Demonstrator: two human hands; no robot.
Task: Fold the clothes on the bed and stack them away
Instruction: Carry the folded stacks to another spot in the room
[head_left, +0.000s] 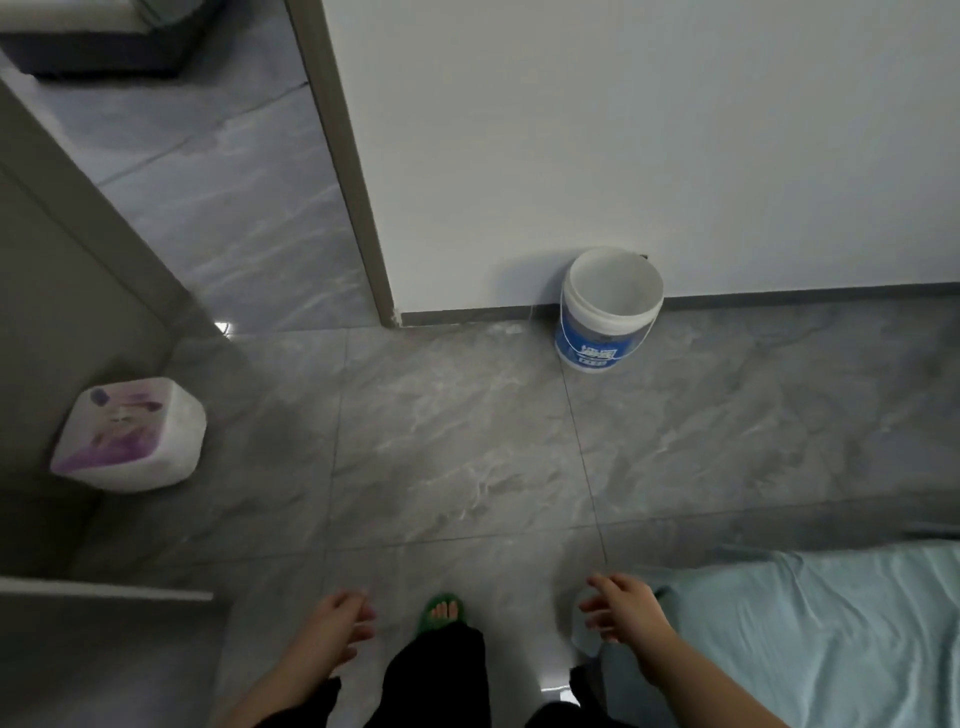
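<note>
Head view: how are the hands?
— Both released, fingers loose: left hand and right hand, bottom of frame.
— The bed?
— Lower right corner, beside the right hand.

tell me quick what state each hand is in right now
Left hand: open, fingers relaxed, holding nothing.
Right hand: open, fingers loosely spread, holding nothing.
</note>
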